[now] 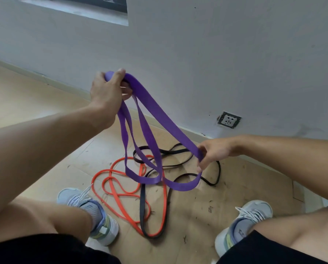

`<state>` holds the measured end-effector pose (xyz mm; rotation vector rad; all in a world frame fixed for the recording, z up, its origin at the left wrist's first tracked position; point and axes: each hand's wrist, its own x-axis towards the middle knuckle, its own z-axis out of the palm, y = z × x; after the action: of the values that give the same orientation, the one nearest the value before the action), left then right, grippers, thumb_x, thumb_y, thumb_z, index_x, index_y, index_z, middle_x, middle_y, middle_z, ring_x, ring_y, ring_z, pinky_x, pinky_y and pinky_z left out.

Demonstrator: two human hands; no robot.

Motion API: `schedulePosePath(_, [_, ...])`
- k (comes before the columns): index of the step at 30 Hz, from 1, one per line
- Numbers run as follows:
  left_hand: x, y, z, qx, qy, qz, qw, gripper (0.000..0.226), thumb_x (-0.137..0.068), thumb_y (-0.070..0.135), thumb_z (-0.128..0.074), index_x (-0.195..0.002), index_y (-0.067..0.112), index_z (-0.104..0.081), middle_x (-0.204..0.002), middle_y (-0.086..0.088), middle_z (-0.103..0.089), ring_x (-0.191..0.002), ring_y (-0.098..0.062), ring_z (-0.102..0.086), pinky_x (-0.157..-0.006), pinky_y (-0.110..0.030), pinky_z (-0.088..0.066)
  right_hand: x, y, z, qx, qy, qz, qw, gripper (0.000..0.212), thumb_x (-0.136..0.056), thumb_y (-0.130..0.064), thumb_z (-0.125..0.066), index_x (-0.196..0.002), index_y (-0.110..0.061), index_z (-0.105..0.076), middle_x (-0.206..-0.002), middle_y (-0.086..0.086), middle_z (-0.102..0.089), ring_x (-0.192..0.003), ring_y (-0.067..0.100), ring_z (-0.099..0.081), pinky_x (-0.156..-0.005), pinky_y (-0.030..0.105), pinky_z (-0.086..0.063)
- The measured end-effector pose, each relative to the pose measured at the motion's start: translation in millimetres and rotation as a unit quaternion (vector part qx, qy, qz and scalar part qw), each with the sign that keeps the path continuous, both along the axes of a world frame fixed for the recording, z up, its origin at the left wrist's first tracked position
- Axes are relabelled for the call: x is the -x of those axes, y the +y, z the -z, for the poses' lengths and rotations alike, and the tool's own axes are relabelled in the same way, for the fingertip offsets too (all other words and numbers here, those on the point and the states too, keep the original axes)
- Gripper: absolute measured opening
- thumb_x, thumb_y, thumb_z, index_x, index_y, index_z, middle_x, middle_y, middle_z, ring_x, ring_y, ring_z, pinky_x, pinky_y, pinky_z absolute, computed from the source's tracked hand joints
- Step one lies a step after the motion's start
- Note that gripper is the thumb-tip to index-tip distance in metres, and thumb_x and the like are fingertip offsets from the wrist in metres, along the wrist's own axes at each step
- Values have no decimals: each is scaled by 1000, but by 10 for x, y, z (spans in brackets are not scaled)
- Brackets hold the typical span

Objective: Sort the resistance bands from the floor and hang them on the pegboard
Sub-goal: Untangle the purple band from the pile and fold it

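Note:
A wide purple resistance band (155,119) hangs in loops between my hands, above the floor. My left hand (108,88) grips its upper folds, raised in front of the wall. My right hand (212,151) pinches one strand lower down on the right. Under the purple loops, an orange band (119,195) and a thin black band (178,164) lie tangled on the floor between my feet. No pegboard is in view.
Brown cardboard (235,202) covers the floor under the bands, strewn with small debris. A wall socket (229,120) sits low on the grey wall on the right. My shoes (94,212) stand on either side of the tangle.

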<state>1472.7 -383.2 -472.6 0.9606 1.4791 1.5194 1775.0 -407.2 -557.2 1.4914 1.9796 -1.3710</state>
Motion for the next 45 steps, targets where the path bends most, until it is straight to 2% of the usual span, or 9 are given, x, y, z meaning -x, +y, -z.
schedulePosePath(6, [125,127,83,54,-33,-65,996,18,-99,33,-60,-104,17,-54,-82,-3,-72,-74,-18,-74,-80,-37,-64,-105,-29,184,-17,-47,-10,999,37,-72,-3,-89,-95,-17,-63,-91,5,-73,-84,18,-67,-75,27,-50])
schedulePosePath(14, [323,175,174,85,-12,-89,992,19,-99,37,-58,-107,21,-53,-87,0,-75,-79,-16,-77,-81,-36,-64,-208,111,102,-199,-64,115,971,30,-75,-21,-92,-79,-21,-61,-76,-4,-63,-69,14,-57,-56,25,-38])
schedulePosePath(20, [304,135,227,81,18,-47,995,19,-100,36,-56,-106,19,-54,-87,-1,-72,-76,-20,-76,-83,-39,-64,-355,230,50,-275,-116,252,921,17,-93,1,-50,-106,-10,-50,-91,16,-67,-64,28,-73,-49,34,-57])
schedulePosePath(22, [238,121,215,70,9,-20,997,15,-98,33,-58,-102,19,-54,-88,-2,-70,-74,-21,-73,-85,-43,-63,-384,236,34,-256,-114,270,921,15,-97,3,-47,-107,-7,-52,-93,18,-66,-68,35,-76,-62,43,-64])
schedulePosePath(26, [90,70,180,43,-2,16,999,8,-94,24,-58,-96,17,-54,-86,-4,-70,-74,-22,-72,-86,-44,-63,-471,283,82,-230,-172,232,929,18,-87,10,-61,-103,4,-67,-96,22,-76,-82,36,-77,-79,50,-63])
schedulePosePath(30, [43,14,131,30,-12,36,999,9,-91,22,-57,-96,14,-55,-84,-7,-71,-72,-23,-71,-86,-46,-62,-489,210,105,-176,-206,187,944,10,-97,-10,-62,-102,-2,-66,-92,18,-71,-79,33,-75,-53,38,-62])
schedulePosePath(37, [-160,-230,-38,-18,28,194,980,7,-96,17,-59,-92,12,-56,-84,-11,-71,-77,-26,-72,-87,-42,-61,-366,106,109,-69,-363,-42,928,78,-82,-51,-81,-143,-9,-56,-136,11,-63,-112,29,-66,-79,35,-61])
schedulePosePath(40, [-253,-331,-102,-23,102,283,953,10,-101,20,-60,-96,11,-56,-96,-15,-75,-88,-27,-76,-87,-36,-60,-148,89,-23,-143,-202,-15,969,99,-81,-52,-83,-159,-17,-33,-156,5,-49,-135,25,-54,-105,27,-43])
schedulePosePath(45, [-391,-425,-198,-33,193,345,918,19,-97,26,-68,-96,11,-57,-93,-10,-76,-87,-21,-77,-86,-33,-61,372,-24,-463,-186,137,64,971,102,-73,-47,-91,-158,-39,-34,-154,-12,-49,-136,8,-51,-112,29,-41])
